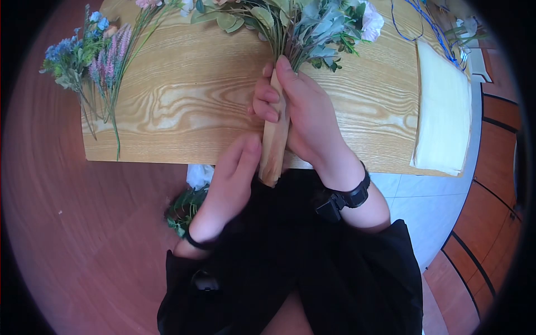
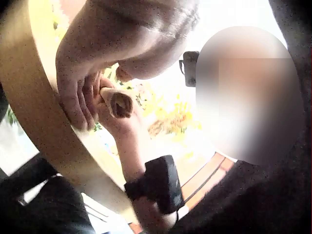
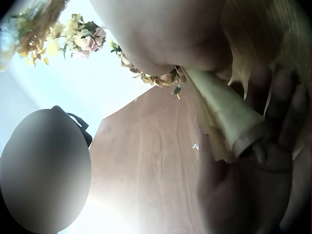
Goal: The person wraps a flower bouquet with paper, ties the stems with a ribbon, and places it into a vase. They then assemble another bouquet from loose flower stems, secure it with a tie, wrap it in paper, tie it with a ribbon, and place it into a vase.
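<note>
A bouquet [image 1: 273, 33] of leafy stems and pale flowers points away from me over the wooden table. Its stems run down into a tan paper-like wrap [image 1: 275, 151], whose lower end reaches past the table's near edge. My right hand [image 1: 304, 106] grips the upper part of this wrap, thumb on top and fingers curled round it. Close beside its lower part is my left hand [image 1: 229, 176], thumb extended along the wrap. In the right wrist view the left palm [image 3: 248, 190] faces the wrap's open end [image 3: 248, 139], with fingers fairly straight.
Loose flower stems [image 1: 114, 72], blue and pink, lie at the table's left. A stack of pale sheets [image 1: 444, 111] lies at the right edge, with blue cord [image 1: 432, 30] behind it. Greenery [image 1: 187, 209] and something white [image 1: 199, 176] are below the near edge.
</note>
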Demonstrator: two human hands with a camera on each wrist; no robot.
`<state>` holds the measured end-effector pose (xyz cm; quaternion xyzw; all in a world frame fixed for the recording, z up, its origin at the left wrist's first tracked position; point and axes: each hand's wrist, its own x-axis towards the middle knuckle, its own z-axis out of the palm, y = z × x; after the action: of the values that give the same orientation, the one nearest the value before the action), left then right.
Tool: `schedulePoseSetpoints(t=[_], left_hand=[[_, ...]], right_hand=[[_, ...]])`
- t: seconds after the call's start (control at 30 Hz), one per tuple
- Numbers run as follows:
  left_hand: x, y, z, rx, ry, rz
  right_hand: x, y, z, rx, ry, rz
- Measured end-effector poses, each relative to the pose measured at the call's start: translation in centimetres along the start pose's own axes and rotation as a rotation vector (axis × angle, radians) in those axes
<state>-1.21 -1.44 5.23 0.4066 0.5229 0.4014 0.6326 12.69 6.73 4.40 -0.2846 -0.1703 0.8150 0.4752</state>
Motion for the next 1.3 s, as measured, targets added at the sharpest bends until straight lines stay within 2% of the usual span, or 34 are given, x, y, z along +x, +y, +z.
schedulePoseSetpoints(t=[0.03,0.1,0.17,0.2,0.27,0.3,0.37,0.4,0.47,0.5,0.53,0.57,0.6,0.67,0.73,0.93,1.1,1.17,1.3], left_hand=[[0.6,0.0,-0.4,-0.327,-0.236,-0.215],[1.2,-0.1,0.6,-0.39,-0.256,-0.223],[1.6,0.0,1.1,-0.597,-0.349,-0.34],[1.7,0.0,1.4,-0.592,-0.363,-0.329],[1.6,0.1,1.8,-0.264,-0.241,-0.302],[1.5,0.4,2.0,-0.258,-0.252,-0.291],[1.3,1.2,2.5,-0.106,-0.148,-0.316],[1.2,0.7,2.6,-0.102,-0.163,-0.306],[1.5,-0.7,2.6,-0.117,-0.169,-0.153],[1.5,-0.5,2.8,-0.113,-0.207,-0.137],[1.4,-0.2,3.1,-0.212,-0.132,-0.149],[1.3,0.2,3.2,-0.312,-0.059,-0.165],[1.3,0.8,2.4,-0.446,-0.115,-0.305],[1.5,0.6,2.5,-0.444,-0.145,-0.288],[1.7,0.3,2.6,-0.44,-0.138,-0.267],[1.4,-0.2,2.6,-0.443,-0.102,-0.264],[1.6,0.0,2.6,-0.468,-0.14,-0.233],[1.7,0.0,2.6,-0.483,-0.14,-0.225],[1.7,-0.2,2.9,-0.455,-0.133,-0.211]], right_hand=[[-0.1,-0.2,0.0,-0.007,-0.005,0.0],[-0.3,-0.8,0.2,-0.07,0.039,0.069],[-0.3,-1.1,0.3,-0.087,0.04,0.072],[-0.3,-1.1,0.3,-0.095,0.044,0.083],[-0.3,-1.0,0.3,-0.127,0.059,0.078],[-0.3,-0.7,0.2,-0.152,0.076,0.093],[-0.2,-0.5,-0.2,-0.172,0.051,0.065],[-0.1,-0.4,-0.3,-0.2,0.057,0.084],[-0.4,-1.4,0.5,-0.234,0.074,0.072],[-0.9,-2.9,1.4,-0.357,0.102,0.228],[-1.4,-4.0,2.0,-0.477,0.141,0.383],[-1.6,-3.6,1.8,-0.486,0.167,0.345],[-1.2,-2.1,1.2,-0.536,0.149,0.243],[-0.1,-0.7,-0.4,-0.59,0.143,0.125],[0.6,-0.2,-1.1,-0.497,-0.061,0.1],[1.2,-2.0,-0.6,-0.293,0.048,0.165],[2.1,-2.3,-1.4,-0.388,-0.076,0.163],[1.8,-2.7,-1.4,-0.214,-0.172,0.217],[1.8,-2.7,-1.5,-0.161,-0.217,0.256]])
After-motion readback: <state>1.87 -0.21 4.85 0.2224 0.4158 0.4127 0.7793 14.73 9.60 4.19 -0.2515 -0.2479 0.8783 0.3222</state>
